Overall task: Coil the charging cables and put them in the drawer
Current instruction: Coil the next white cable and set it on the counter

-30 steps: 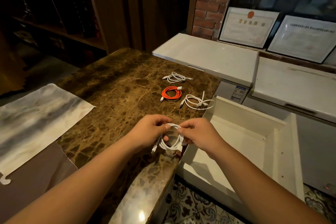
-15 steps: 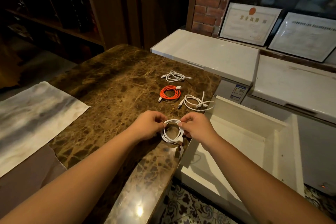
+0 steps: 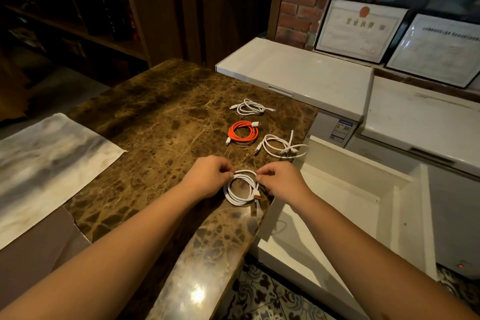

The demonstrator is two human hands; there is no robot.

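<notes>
A: White coiled cable (image 3: 240,189) sits at the near right edge of the marble table (image 3: 161,122), just beside the open white drawer (image 3: 363,205). What is hard to make out there?

B: The fingertips. The left hand (image 3: 207,179) and the right hand (image 3: 283,182) both curl over the far rim of the coil, so the pinch points are mostly covered; still, each hand plainly pinches the loops, left on the far-left side, right on the far-right side. The far arc of the coil is partly hidden under them.

A: And how does the coil lie?

B: Roughly flat, a round loop, slightly longer from far to near. Its plug, with an orange tip, lies at the right side and points toward the near edge.

A: The others?

B: Farther along the table lie an orange cable (image 3: 242,132), a white cable (image 3: 281,145) near the drawer's far corner, and another white cable (image 3: 250,108) beyond. Something thin lies in the drawer's near part, too dim to identify.
</notes>
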